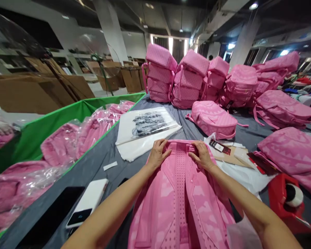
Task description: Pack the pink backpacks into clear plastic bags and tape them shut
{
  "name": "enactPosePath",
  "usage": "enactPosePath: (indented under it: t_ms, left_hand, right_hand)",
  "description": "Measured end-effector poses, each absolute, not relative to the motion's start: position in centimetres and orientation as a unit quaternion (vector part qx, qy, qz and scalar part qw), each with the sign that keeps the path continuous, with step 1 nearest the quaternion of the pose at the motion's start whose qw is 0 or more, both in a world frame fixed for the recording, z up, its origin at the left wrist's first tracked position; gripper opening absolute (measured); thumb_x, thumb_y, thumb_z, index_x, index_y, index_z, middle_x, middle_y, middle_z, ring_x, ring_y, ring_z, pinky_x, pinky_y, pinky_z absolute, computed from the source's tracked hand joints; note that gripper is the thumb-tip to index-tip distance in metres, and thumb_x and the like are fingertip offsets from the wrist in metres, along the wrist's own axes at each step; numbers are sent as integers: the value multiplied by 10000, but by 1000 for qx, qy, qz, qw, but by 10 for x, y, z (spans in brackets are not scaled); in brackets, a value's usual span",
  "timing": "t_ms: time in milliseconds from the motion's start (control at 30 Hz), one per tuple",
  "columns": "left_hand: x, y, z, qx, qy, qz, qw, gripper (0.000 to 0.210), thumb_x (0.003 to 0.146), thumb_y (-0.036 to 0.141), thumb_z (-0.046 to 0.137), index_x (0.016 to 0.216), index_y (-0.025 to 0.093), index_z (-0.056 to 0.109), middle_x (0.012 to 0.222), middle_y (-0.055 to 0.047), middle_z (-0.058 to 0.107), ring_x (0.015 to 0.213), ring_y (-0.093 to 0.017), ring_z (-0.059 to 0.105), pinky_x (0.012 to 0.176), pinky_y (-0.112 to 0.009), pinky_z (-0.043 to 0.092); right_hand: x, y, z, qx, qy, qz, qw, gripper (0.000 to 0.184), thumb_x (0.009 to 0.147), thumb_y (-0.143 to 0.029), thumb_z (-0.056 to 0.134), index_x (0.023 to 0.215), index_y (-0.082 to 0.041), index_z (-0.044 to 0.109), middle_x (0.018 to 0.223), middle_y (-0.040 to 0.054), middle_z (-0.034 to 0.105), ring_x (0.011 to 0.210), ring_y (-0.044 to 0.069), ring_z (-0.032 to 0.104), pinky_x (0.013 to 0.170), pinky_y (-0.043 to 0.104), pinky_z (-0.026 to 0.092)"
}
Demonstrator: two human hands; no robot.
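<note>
A pink camouflage-patterned backpack [162, 207] lies before me with its perforated back panel and shoulder straps facing up. My left hand [158, 154] grips the left of its top edge, fingers curled over the far side. On the right of that same edge, my right hand [202, 155] holds on in a like way, thumb toward the strap. Beyond my left hand sits a stack of clear printed plastic bags [147, 128]. A dark hang tag [220, 147] lies on brown card and white wrapping beyond my right hand.
Stacked pink backpacks [160, 76] line the table's far side. At right stands a red tape dispenser [280, 197]. A white power bank [93, 193] and black phone [54, 214] lie at left, near a green-lined bin [54, 114] of wrapped backpacks. At far left another person's hand [0, 127] shows.
</note>
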State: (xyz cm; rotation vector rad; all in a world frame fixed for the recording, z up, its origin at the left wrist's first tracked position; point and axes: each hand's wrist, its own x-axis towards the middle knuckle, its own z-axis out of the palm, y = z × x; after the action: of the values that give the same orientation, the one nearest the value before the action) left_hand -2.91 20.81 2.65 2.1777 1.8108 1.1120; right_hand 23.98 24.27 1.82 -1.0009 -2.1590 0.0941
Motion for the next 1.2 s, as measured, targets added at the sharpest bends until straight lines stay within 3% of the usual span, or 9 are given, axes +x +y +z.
enactPosePath:
  t_ms: [167, 467, 700, 767, 833, 900, 967, 1067, 1200]
  left_hand:
    - [-30, 168, 11, 759, 570, 314, 16, 273, 953, 279, 591, 1209, 216, 661, 1249, -123, 635, 1206, -290, 546, 1110, -455, 445]
    - [-24, 188, -8, 803, 547, 205, 117, 188, 1004, 248, 562, 1096, 177, 710, 1075, -83, 655, 1092, -245, 591, 1069, -417, 447]
    - [-13, 268, 2, 792, 564, 186, 138, 287, 1005, 157, 515, 1239, 98, 670, 1259, -109, 684, 1224, -190, 553, 1166, -378, 352]
    - [-9, 269, 10, 793, 568, 172, 137, 309, 1006, 218, 538, 1258, 94, 667, 1257, -132, 703, 1238, -225, 577, 1167, -420, 362]
    - [1, 262, 13, 785, 583, 162, 135, 485, 996, 400, 576, 1374, 98, 606, 1364, -183, 657, 1333, -319, 546, 1190, -529, 328]
    - [18, 249, 9, 779, 593, 148, 135, 765, 937, 628, 579, 1510, 129, 490, 1539, -218, 513, 1471, -427, 398, 1220, -640, 221]
    - [36, 237, 0, 786, 588, 132, 137, 884, 897, 754, 520, 1566, 184, 430, 1665, -187, 342, 1558, -454, 215, 1253, -647, 121]
    - [52, 225, -16, 796, 578, 123, 129, 841, 918, 759, 459, 1589, 257, 400, 1729, -117, 203, 1591, -413, 129, 1286, -573, 118]
    - [53, 223, -28, 806, 570, 131, 89, 907, 882, 758, 533, 1603, 234, 371, 1714, -170, 221, 1578, -432, 164, 1273, -592, 144]
  right_hand:
    - [256, 191, 11, -391, -872, 28, 295, 322, 957, -308, 600, 1252, -187, 646, 1201, 153, 699, 1164, 322, 609, 1072, 506, 449]
    - [263, 213, -8, -473, -858, 103, 173, 338, 964, -364, 638, 1248, -184, 674, 1216, 118, 733, 1109, 304, 661, 978, 419, 491]
    - [233, 299, -1, -573, -804, 81, 134, 334, 981, -425, 592, 1193, -180, 671, 1157, 111, 739, 1048, 285, 662, 845, 365, 481]
    - [231, 305, 4, -575, -806, 81, 111, 330, 955, -455, 637, 1148, -191, 680, 1099, 102, 752, 986, 275, 669, 789, 346, 464]
    - [230, 308, 11, -580, -807, 75, 81, 340, 918, -491, 689, 1102, -205, 688, 1039, 91, 762, 918, 263, 672, 741, 329, 445]
    - [229, 310, 19, -593, -801, 64, 51, 358, 888, -520, 724, 1072, -215, 694, 1021, 84, 765, 895, 255, 675, 717, 317, 438]
    - [226, 310, 30, -600, -798, 49, 14, 361, 888, -526, 726, 1073, -216, 702, 1045, 84, 767, 925, 255, 684, 718, 309, 445]
    - [213, 308, 50, -569, -819, 10, -65, 326, 925, -444, 701, 1137, -196, 710, 1087, 108, 768, 984, 266, 699, 744, 304, 469]
    - [164, 309, 75, -488, -865, -39, -105, 212, 962, -228, 629, 1136, -154, 725, 1137, 170, 748, 1091, 305, 694, 837, 328, 500]
